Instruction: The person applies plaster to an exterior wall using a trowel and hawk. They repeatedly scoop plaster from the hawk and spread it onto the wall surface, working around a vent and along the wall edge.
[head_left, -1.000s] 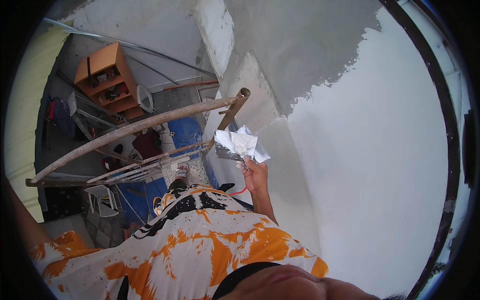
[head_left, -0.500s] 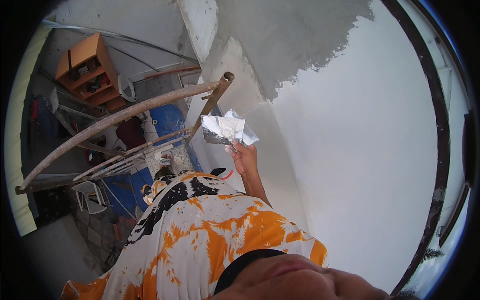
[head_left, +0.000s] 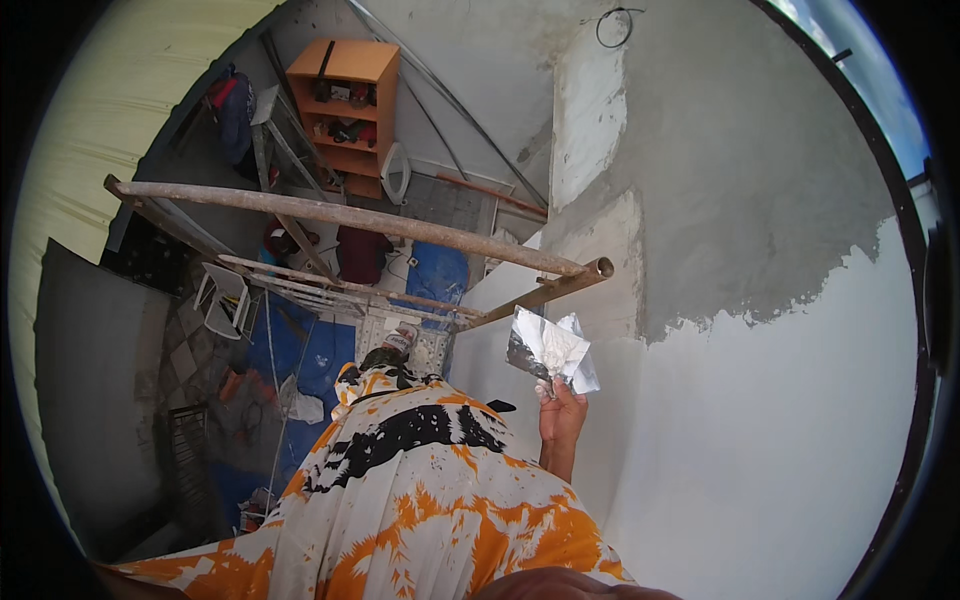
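My right hand (head_left: 563,418) is raised beside the wall with its fingers closed round the lower end of shiny metal putty blades (head_left: 529,335). The blades overlap at an angle, and a lump of white putty (head_left: 557,347) sits on them. Their handles are hidden by my fingers. Just right of the hand is the wall: smooth white coating (head_left: 760,430) below, bare grey plaster (head_left: 740,190) above, with a ragged edge between. My left arm's sleeve stretches toward the lower left, and the left hand is out of sight.
A paint-spattered scaffold rail (head_left: 360,212) crosses in front of me, above a perforated platform (head_left: 432,345) where my foot rests. Far below lie blue sheets (head_left: 300,345), a white plastic chair (head_left: 228,305) and an orange shelf unit (head_left: 345,110). People are down there too.
My view has swung left, so the scaffold, wall and shelf unit sit farther right in the picture. The right hand still grips the putty blades, now tilted differently.
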